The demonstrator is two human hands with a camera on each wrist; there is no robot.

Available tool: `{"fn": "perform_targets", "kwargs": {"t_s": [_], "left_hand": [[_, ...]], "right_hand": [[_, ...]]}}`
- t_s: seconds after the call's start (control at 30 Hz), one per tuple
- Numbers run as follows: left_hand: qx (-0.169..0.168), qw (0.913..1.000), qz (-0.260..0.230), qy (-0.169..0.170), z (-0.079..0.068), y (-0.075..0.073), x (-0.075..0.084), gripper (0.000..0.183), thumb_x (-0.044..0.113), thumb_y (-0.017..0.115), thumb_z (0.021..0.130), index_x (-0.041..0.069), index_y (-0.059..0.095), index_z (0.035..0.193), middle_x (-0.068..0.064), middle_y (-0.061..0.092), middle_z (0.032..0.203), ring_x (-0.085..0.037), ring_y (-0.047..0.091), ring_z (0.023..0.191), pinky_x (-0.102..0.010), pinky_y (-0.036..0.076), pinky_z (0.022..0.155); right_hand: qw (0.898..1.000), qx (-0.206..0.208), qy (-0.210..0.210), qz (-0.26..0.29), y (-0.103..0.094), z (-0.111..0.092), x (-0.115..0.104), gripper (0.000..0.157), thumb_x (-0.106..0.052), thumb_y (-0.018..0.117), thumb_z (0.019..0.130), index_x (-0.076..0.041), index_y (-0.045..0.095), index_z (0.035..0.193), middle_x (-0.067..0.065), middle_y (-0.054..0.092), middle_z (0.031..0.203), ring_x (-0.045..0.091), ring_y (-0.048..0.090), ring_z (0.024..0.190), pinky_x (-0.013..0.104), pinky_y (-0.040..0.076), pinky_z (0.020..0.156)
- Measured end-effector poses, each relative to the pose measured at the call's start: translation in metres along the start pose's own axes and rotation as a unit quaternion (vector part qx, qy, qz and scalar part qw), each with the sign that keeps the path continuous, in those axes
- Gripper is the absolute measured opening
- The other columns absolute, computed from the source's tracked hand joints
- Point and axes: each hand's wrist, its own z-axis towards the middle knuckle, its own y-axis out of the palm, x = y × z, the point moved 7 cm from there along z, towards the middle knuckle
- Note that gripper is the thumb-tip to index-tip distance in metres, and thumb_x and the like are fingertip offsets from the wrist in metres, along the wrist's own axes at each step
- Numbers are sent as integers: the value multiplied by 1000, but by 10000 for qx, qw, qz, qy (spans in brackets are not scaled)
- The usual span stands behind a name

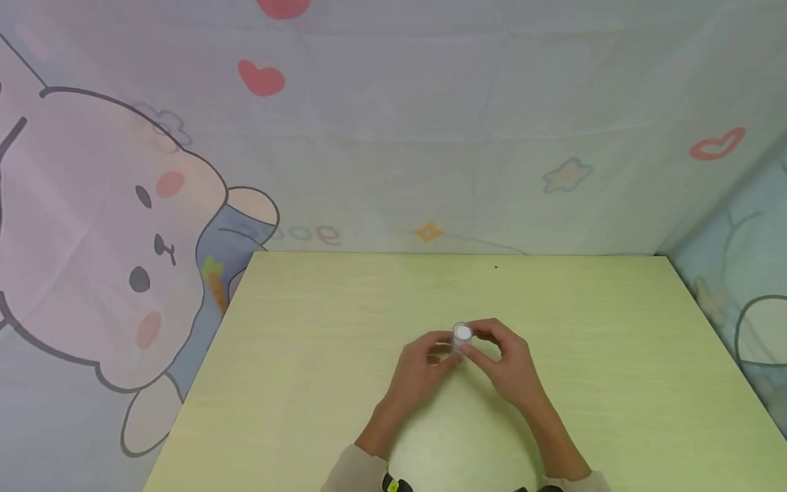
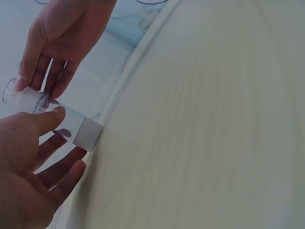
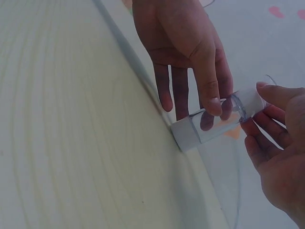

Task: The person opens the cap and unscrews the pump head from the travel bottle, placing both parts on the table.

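A small clear cylindrical bottle (image 1: 462, 335) stands upright on the table between both hands. In the left wrist view its white base (image 2: 88, 135) is at the tabletop, and the transparent body (image 2: 71, 119) lets fingers show through. My left hand (image 1: 421, 372) pinches the body between thumb and fingertips, low on the bottle. Higher up, my right hand (image 1: 510, 362) grips the clear cap (image 3: 250, 101), which has a white part inside, with thumb and fingers. A see-through collar (image 3: 238, 107) lies between cap and body.
The pale yellow-green wooden table (image 1: 320, 314) stretches around the hands. Behind it hangs a printed cloth (image 1: 393, 137) with hearts, a star and a cartoon animal (image 1: 154, 225). A tiny dark speck (image 1: 496, 267) lies near the table's back edge.
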Motion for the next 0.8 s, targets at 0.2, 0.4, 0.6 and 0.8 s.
{"fn": "perform_targets", "kwargs": {"t_s": [0.2, 0.4, 0.6, 0.8], "left_hand": [[-10, 10000, -25, -73, 2, 1, -3, 37, 29, 78, 99, 21, 71, 134, 5, 71, 134, -18, 72, 117, -36, 60, 94], [28, 10000, -60, -64, 2, 1, -2, 37, 29, 78, 99, 20, 70, 134, 3, 71, 134, -23, 72, 117, -34, 60, 94], [25, 10000, -70, -26, 3, 1, -3, 36, 26, 77, 100, 19, 70, 134, 3, 71, 135, -23, 72, 118, -31, 60, 92], [35, 9999, -112, -24, 6, 1, -3, 36, 28, 77, 100, 19, 71, 134, 3, 71, 135, -25, 72, 119, -30, 60, 92]], "right_hand": [[9999, 54, -72, 119, -1, 0, -26, 29, 3, 78, 93, -1, 71, 121, 11, 73, 117, 13, 66, 114, 27, 51, 106], [9999, 76, -84, 51, 0, 1, -32, 29, 3, 78, 93, 1, 71, 121, 12, 73, 118, 12, 66, 114, 29, 51, 107], [9999, 148, -56, 13, 1, 2, -32, 30, 3, 79, 93, 0, 71, 121, 12, 73, 118, 12, 66, 114, 41, 52, 108], [9997, 195, -128, 36, 0, 2, -32, 30, 3, 78, 94, 1, 71, 122, 13, 73, 119, 17, 66, 115, 37, 52, 108]]}}
